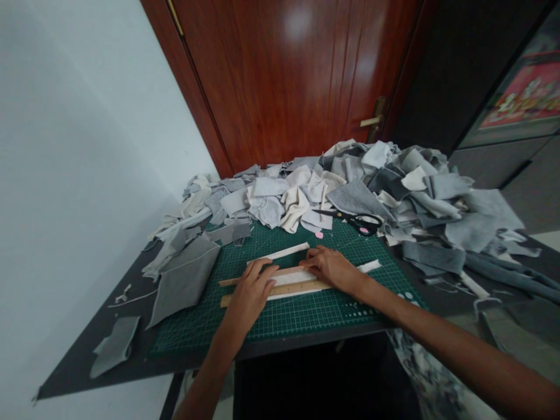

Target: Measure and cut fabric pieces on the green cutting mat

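Observation:
On a green cutting mat (350,303), a white fabric strip (286,279) lies between two narrow wooden rulers. My left hand (251,287) rests across the left part of the strip and rulers, its fingers bent and apart. Fingers of my right hand (332,268) are pressed together at the far edge of the strip, over the upper wooden ruler (227,283); the fingertips are partly hidden. The lower wooden ruler (300,287) runs nearer to me, with white fabric showing along its front edge. Another white strip (289,251) lies just beyond my hands.
Black scissors (350,219) lie at the mat's far edge, near a small pink piece (319,235). A heap of grey and white fabric scraps (350,175) lines the back and right of the dark table (144,347). Grey cloth (186,277) overlaps the mat's left side.

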`<state>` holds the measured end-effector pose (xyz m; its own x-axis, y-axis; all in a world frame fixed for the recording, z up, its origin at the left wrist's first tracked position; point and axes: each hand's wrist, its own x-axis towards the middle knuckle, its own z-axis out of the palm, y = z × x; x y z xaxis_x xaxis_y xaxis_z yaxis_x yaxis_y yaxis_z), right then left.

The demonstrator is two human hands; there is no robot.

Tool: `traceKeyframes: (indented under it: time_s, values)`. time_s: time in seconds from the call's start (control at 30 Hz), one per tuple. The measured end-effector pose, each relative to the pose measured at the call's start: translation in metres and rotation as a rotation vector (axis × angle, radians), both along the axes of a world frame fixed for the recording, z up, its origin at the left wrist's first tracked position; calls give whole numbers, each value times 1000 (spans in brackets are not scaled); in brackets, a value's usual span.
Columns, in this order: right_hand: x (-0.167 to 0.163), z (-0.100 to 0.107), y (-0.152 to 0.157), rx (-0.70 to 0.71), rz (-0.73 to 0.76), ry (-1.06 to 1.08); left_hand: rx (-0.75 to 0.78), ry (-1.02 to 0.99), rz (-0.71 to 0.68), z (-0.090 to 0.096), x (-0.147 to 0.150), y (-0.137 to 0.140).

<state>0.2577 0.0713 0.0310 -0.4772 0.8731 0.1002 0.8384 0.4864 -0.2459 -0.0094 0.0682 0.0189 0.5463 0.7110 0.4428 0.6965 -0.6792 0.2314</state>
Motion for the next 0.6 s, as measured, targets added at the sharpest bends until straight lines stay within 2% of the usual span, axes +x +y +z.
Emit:
traceKeyframes:
  time_s: [0.17,0.33,0.43,0.6]
  values:
    - [0,-1,1,-22,-7,21,3,13,-99,-14,3,11]
    - [1,-4,1,-14,-33,96,81,65,-49,-9,6,-3]
    - [3,-11,3,-4,-18,162,47,90,-85,-6,8,-8]
    - [6,-19,10,28,48,297,64,86,-78,-13,5,-9]
